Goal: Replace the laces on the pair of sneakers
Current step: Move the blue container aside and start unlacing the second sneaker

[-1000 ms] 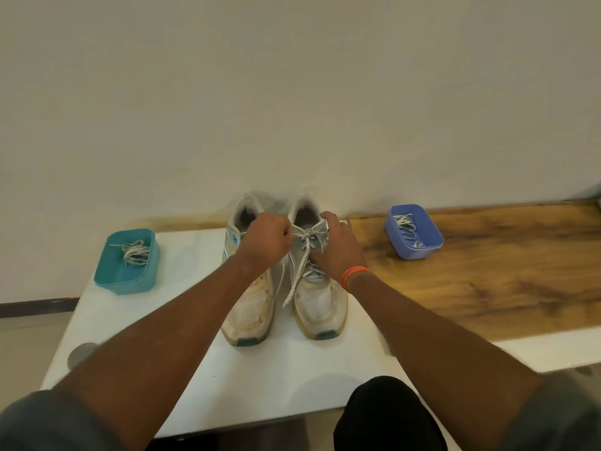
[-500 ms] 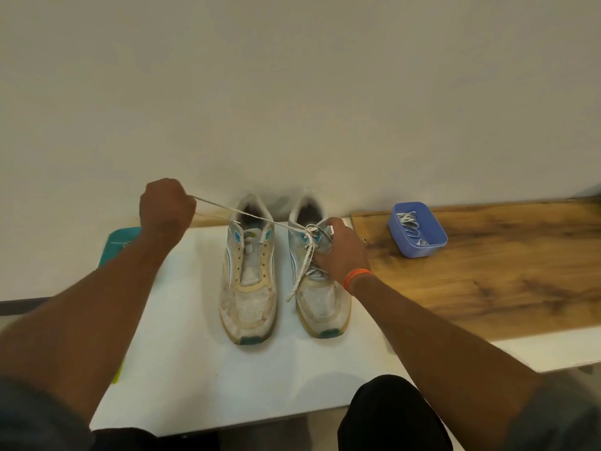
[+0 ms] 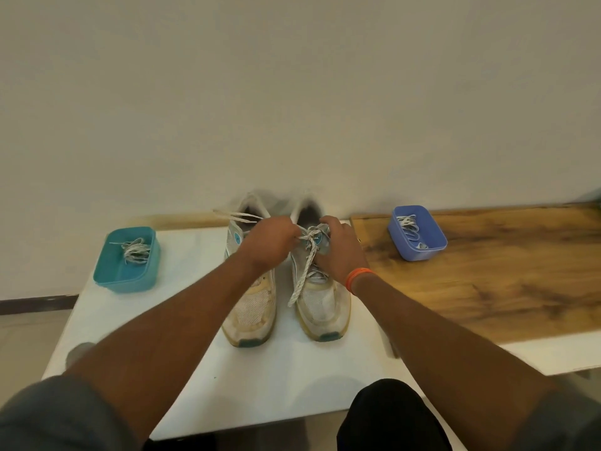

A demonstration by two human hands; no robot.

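Two worn white sneakers stand side by side on the white table [image 3: 182,369], toes toward me. The left sneaker [image 3: 252,312] has no lace in its lower eyelets. The right sneaker [image 3: 323,307] carries a white lace [image 3: 302,275] whose loose end hangs down over its side. My left hand [image 3: 271,244] is closed on the lace near the top eyelets, with a loop of it trailing back to the left. My right hand [image 3: 338,247], with an orange wristband, pinches the lace at the right sneaker's tongue.
A teal tub [image 3: 128,260] at the table's left holds a bundled lace. A blue tub [image 3: 417,232] with another lace sits on the wooden surface [image 3: 507,271] to the right. A plain wall stands directly behind the sneakers. My dark-clothed knee [image 3: 387,418] shows at the bottom.
My left hand, which had drawn the lace far out to the left, has come back to the right sneaker's top. The right hand has stayed at the tongue.
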